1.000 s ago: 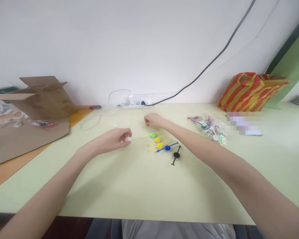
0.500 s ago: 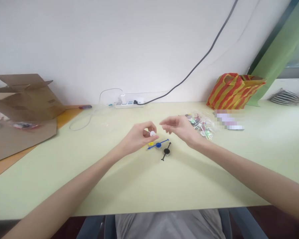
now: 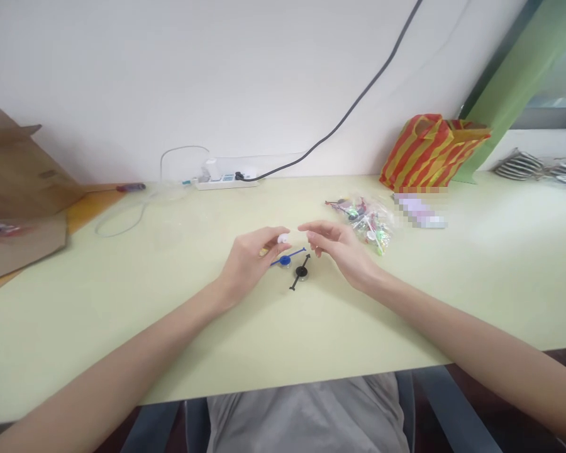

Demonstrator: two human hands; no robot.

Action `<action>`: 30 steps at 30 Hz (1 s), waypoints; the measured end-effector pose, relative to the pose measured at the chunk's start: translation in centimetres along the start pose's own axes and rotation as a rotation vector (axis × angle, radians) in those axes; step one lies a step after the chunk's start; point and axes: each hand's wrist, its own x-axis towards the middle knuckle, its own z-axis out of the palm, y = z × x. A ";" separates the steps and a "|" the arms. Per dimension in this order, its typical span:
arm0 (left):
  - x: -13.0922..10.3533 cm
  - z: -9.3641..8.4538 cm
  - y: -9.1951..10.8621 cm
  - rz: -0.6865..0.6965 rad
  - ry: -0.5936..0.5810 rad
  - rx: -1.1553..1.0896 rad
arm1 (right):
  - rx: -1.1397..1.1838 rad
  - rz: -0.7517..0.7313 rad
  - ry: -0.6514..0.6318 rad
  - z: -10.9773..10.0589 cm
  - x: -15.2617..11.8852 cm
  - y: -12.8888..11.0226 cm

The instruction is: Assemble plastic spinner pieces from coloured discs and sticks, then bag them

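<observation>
Between thumb and fingers, my left hand pinches a small white piece above the table. My right hand is just to the right of it, fingers apart, with nothing visible between them. Below the hands, a blue arrow spinner lies on the pale green table, partly covered by my left fingers. Nearer to me is a black arrow spinner. Behind my right hand lies a clear plastic bag of small colourful parts.
A red and yellow striped bag stands at the back right, a blurred flat object before it. Along the wall sits a white power strip with cables. At the left are a cardboard box and a screwdriver.
The view has shifted, so the table items appear further left and higher. The yellow piece seen by my left fingers is now hidden. My left hand still holds the white piece.
</observation>
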 end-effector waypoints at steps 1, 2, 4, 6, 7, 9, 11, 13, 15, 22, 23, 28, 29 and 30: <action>-0.1 0.1 -0.2 0.058 0.004 0.047 | -0.010 -0.002 0.004 0.1 -0.1 0.0; -0.1 0.2 -0.3 0.111 0.001 0.087 | -0.018 -0.003 0.009 0.1 -0.2 0.1; -0.3 0.4 -0.5 0.196 -0.010 0.134 | -0.026 -0.007 0.018 0.3 -0.2 0.2; -0.4 0.5 -0.7 0.262 -0.014 0.158 | -0.016 -0.011 0.004 0.5 -0.2 0.5; -0.5 0.5 -0.7 0.285 -0.015 0.167 | -0.008 -0.013 -0.009 0.6 -0.2 0.7; -0.6 0.4 -0.7 0.319 -0.001 0.189 | 0.000 -0.015 -0.026 0.7 -0.1 1.1; -0.6 0.3 -0.8 0.349 0.019 0.231 | 0.009 -0.020 -0.024 0.7 -0.1 1.2; -0.6 0.3 -0.8 0.378 0.038 0.264 | 0.027 -0.031 -0.019 0.7 -0.2 1.1; -0.6 0.4 -0.9 0.391 0.039 0.277 | 0.040 -0.054 -0.020 0.8 -0.3 0.8; -0.6 0.4 -0.9 0.378 0.002 0.270 | -0.034 -0.100 -0.093 1.2 -0.8 0.3; -0.6 0.3 -0.9 0.378 0.002 0.263 | -0.043 -0.103 -0.090 1.2 -0.8 0.3; -0.6 0.3 -0.7 0.365 -0.006 0.263 | -0.083 -0.134 -0.068 1.1 -1.0 0.4; -0.6 0.3 -0.7 0.371 -0.002 0.272 | -0.109 -0.149 -0.065 1.0 -1.0 0.4; -0.6 0.3 -0.7 0.378 0.003 0.278 | -0.143 -0.171 -0.057 1.0 -1.1 0.4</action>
